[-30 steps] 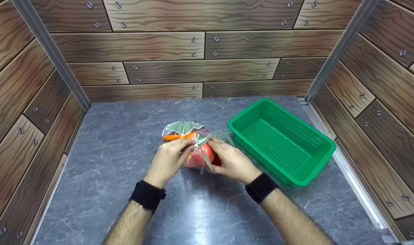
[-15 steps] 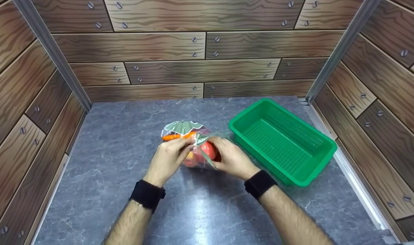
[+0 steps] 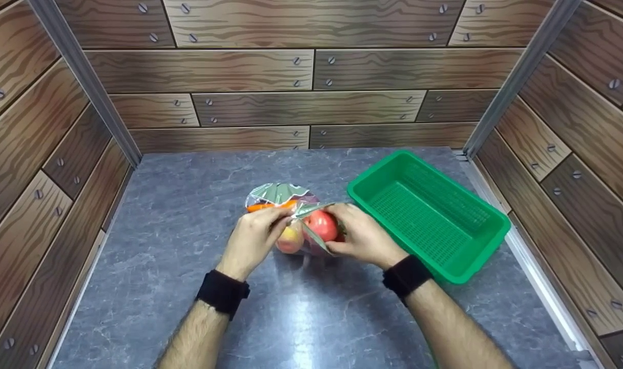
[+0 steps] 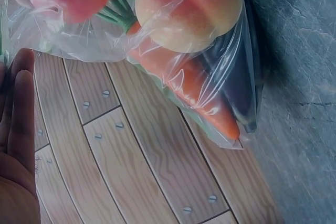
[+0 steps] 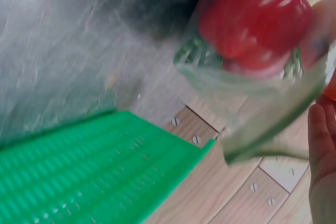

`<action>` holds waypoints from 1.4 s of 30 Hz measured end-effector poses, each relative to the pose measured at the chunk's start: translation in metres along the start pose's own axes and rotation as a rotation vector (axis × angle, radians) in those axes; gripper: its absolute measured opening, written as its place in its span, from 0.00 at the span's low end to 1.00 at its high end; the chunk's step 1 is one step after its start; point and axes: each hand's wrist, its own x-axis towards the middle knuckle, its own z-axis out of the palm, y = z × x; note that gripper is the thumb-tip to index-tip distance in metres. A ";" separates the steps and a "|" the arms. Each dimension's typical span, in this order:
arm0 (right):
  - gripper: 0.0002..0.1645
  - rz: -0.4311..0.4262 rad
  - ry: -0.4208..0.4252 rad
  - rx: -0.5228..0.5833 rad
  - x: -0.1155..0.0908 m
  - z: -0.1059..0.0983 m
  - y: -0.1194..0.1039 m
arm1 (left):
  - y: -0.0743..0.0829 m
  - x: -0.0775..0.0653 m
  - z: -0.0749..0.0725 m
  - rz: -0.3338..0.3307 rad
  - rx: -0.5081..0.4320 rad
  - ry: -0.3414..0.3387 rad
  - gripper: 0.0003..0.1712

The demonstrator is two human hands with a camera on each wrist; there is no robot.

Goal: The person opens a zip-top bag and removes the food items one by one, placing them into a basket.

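Observation:
A clear plastic bag with greenish strips along its mouth lies at mid-table, full of produce. Through it show a carrot, a peach, a dark purple eggplant-like piece and a lobed red vegetable, perhaps a pepper or tomato. My left hand pinches the bag's rim between thumb and fingertips. With fingers and thumb spread apart, my right hand stands at the mouth's right side, just beside the red piece. Its fingers look straight in the right wrist view; the fingertips are partly hidden.
A green plastic basket stands close to the right of the bag, with my right wrist over its near left edge. Wood-patterned walls enclose the grey marbled table at the back and both sides.
My right hand has shifted right, widening the bag's mouth, so the red piece and the peach show more. The left hand stays at the rim.

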 end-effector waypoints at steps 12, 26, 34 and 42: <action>0.47 -0.035 0.109 0.023 -0.019 -0.050 0.011 | -0.003 0.003 -0.002 0.000 0.012 0.017 0.08; 0.47 0.114 0.222 -0.037 -0.037 -0.108 0.057 | -0.006 0.003 -0.006 0.007 0.005 0.026 0.07; 0.46 0.292 0.130 -0.090 -0.060 -0.118 0.087 | -0.006 0.003 -0.006 -0.002 0.007 0.017 0.07; 0.44 0.389 0.022 -0.125 -0.086 -0.114 0.109 | -0.006 0.002 -0.006 -0.009 0.003 0.015 0.07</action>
